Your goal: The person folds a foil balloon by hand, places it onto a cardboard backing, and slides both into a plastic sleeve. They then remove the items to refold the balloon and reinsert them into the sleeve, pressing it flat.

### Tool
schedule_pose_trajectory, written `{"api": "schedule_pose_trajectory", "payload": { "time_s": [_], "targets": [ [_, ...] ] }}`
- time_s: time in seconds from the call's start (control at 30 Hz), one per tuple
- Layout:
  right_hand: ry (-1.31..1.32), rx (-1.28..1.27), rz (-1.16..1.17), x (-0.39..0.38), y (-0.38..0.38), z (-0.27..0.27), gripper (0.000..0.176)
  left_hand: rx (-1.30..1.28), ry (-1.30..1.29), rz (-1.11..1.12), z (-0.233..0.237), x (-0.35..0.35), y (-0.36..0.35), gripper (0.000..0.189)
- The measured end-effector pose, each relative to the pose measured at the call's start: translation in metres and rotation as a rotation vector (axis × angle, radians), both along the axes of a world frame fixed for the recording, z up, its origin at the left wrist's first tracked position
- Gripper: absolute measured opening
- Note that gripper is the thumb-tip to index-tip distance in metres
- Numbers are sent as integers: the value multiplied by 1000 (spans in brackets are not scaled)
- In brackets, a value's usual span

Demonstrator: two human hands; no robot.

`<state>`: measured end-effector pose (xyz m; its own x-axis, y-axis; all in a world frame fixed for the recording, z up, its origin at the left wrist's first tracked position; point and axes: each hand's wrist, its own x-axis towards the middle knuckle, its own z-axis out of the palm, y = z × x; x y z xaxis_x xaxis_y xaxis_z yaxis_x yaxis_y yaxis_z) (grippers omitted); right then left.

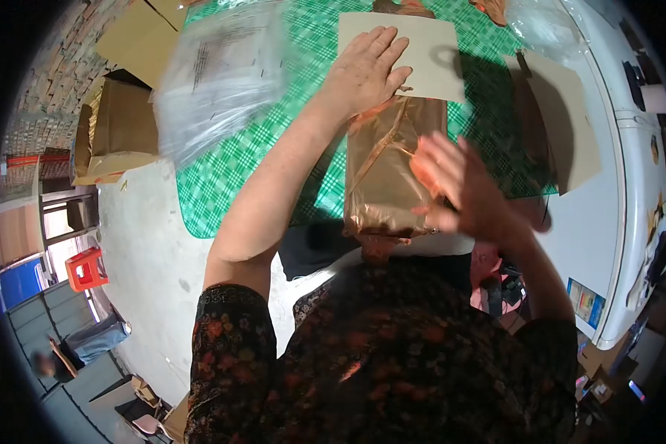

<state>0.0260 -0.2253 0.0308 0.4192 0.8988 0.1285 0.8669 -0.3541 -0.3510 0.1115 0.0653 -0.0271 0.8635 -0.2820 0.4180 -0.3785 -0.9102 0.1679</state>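
**Left hand flat on a cream card, right hand blurred over a copper-coloured film bag**

The left hand (370, 65) lies palm down on the cream card (433, 63), its fingers extended and released, not closed around anything. The card overlaps the far part of the shiny copper-coloured film bag (396, 166), which lies creased at the near edge of the bench (207, 196), on a green checked cover. More copper-coloured film (405, 7) shows beyond the card's far edge.

The right hand (455, 181) is over the bag's right side, blurred; whether its fingers grip the film or merely touch it, I cannot tell.

To the left of the card, a pile of clear plastic sleeves (222, 74) rests on the bench, also blurred. To the right, partly in shadow, is another pale card (570, 122). An open cardboard box (126, 122) stands just beside the bench's left side, and a red stool (87, 269) is farther off on the floor.
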Motion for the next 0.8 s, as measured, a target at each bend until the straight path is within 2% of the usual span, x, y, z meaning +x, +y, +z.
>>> {"api": "schedule_pose_trajectory", "payload": {
  "time_s": [0.07, 0.13, 0.23, 0.27, 0.3, 0.37, 0.4, 0.43, 0.53, 0.63, 0.73, 0.8],
  "targets": [
    [-45, -18, 50, -28, -3, 2, 53, 21, 17, 15, 1, -1, -1, 68],
    [-207, 10, 106, -46, -4, -15, 47, 45, 32, 27, 4, -3, -2, 73],
    [-228, 105, 98, -54, 9, -20, 43, 70, 76, 29, 8, -2, -3, 80],
    [-219, 73, 149, -54, 10, -14, 52, 67, 80, 35, 9, -2, -3, 80],
    [-4, 66, 198, -57, 13, 4, 70, 64, 87, 37, 10, -4, -4, 81],
    [222, 47, 287, -53, 21, 26, 89, 78, 88, 38, 10, -3, -4, 83],
    [249, 58, 311, -48, 24, 29, 97, 93, 85, 42, 9, -3, -4, 83],
    [200, 113, 291, -43, 31, 21, 98, 104, 82, 46, 8, -4, -5, 84],
    [52, 16, 252, -7, 55, 12, 91, 118, 84, 61, 6, -5, -4, 84],
    [-44, -80, 224, 9, 78, -4, 95, 187, 64, 100, 6, -5, -6, 84],
    [34, -130, 309, -2, 81, -8, 101, 176, 81, 99, 6, -5, -6, 85],
    [-75, -195, 378, -17, 76, -15, 102, 189, 81, 106, 6, -7, -5, 85]
  ]
}}
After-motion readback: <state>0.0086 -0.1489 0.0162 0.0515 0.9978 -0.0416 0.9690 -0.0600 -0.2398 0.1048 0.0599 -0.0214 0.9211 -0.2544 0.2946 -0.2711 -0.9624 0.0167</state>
